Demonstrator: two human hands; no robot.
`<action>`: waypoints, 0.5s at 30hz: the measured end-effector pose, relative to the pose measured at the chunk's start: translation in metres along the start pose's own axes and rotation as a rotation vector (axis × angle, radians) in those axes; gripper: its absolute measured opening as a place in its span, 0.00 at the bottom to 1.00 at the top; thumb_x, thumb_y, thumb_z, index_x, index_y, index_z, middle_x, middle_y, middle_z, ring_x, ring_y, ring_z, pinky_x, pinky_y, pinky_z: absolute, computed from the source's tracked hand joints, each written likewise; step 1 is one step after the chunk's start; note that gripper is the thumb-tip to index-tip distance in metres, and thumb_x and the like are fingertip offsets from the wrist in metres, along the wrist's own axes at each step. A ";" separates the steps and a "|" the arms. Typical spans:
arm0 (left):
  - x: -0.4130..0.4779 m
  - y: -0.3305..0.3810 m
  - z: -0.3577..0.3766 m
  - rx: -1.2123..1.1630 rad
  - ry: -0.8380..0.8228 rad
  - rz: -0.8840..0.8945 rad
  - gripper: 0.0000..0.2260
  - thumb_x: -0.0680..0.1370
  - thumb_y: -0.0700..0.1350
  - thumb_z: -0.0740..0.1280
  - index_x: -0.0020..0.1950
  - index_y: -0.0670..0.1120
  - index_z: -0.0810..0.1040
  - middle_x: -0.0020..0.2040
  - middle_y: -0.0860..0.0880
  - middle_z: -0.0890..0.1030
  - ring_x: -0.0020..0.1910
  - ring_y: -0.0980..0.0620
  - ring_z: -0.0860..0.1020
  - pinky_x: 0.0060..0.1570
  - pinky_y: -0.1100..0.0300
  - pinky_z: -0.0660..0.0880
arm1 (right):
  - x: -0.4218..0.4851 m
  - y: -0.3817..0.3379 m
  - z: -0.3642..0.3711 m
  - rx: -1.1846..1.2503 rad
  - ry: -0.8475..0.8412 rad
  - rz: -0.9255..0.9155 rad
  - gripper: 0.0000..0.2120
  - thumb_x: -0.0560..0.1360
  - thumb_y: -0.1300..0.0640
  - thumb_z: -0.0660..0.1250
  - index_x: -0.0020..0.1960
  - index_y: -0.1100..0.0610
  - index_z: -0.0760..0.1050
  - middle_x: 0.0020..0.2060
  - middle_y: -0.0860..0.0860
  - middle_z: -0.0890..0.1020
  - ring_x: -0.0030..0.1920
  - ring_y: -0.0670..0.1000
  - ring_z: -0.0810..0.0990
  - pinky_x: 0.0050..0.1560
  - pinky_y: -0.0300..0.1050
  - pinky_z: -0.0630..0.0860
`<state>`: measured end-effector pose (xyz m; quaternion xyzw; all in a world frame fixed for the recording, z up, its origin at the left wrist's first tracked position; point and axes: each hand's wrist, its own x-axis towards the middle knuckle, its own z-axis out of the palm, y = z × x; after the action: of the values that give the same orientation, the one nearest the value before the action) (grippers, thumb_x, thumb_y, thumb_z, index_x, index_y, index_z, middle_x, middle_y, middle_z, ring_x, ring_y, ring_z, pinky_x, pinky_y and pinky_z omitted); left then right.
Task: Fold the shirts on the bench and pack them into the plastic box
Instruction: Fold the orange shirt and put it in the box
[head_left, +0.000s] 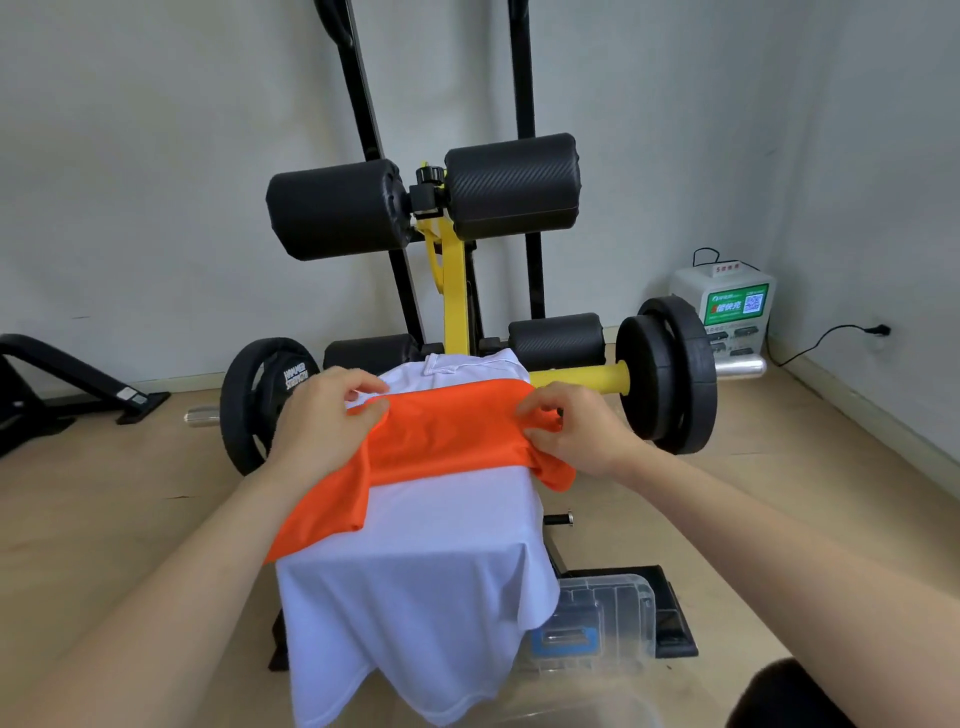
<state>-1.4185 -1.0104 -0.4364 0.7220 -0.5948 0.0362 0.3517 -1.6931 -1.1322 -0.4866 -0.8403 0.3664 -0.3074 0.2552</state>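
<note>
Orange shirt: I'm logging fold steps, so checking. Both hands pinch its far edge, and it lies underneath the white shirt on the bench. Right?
No. The head view shows the orange shirt lying on top of the white shirt, not underneath it. The left hand and right hand do pinch its far edge.

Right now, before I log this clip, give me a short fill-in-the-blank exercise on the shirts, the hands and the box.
1. The upper shirt, pinched by the left hand and the right hand, is ____ in colour.
2. The lower shirt, draped beneath it, is ____ in colour.
3. The clear plastic box sits low on the person's ____ side.

Missing words: orange; white; right.
</note>
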 end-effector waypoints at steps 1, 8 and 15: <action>-0.009 0.002 -0.002 0.038 -0.038 0.063 0.05 0.74 0.48 0.74 0.48 0.57 0.83 0.47 0.55 0.81 0.50 0.52 0.79 0.52 0.51 0.75 | -0.003 -0.005 0.001 -0.014 -0.021 -0.041 0.12 0.72 0.59 0.72 0.54 0.49 0.82 0.49 0.42 0.80 0.52 0.44 0.75 0.52 0.36 0.68; -0.048 -0.013 -0.008 0.338 -0.265 0.071 0.19 0.73 0.64 0.71 0.62 0.60 0.81 0.62 0.60 0.76 0.61 0.51 0.72 0.55 0.53 0.71 | -0.009 -0.037 0.018 -0.251 -0.086 -0.254 0.16 0.69 0.46 0.72 0.56 0.47 0.81 0.54 0.43 0.81 0.57 0.48 0.71 0.61 0.47 0.69; -0.049 -0.012 -0.009 0.281 -0.257 0.095 0.04 0.78 0.56 0.68 0.49 0.59 0.81 0.48 0.59 0.78 0.53 0.54 0.75 0.44 0.54 0.71 | -0.006 -0.048 0.024 -0.309 -0.168 -0.270 0.07 0.74 0.53 0.66 0.50 0.50 0.81 0.49 0.47 0.82 0.52 0.53 0.77 0.55 0.52 0.74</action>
<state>-1.4193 -0.9640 -0.4582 0.7338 -0.6572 0.0432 0.1665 -1.6572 -1.0942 -0.4736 -0.9335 0.2707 -0.2080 0.1097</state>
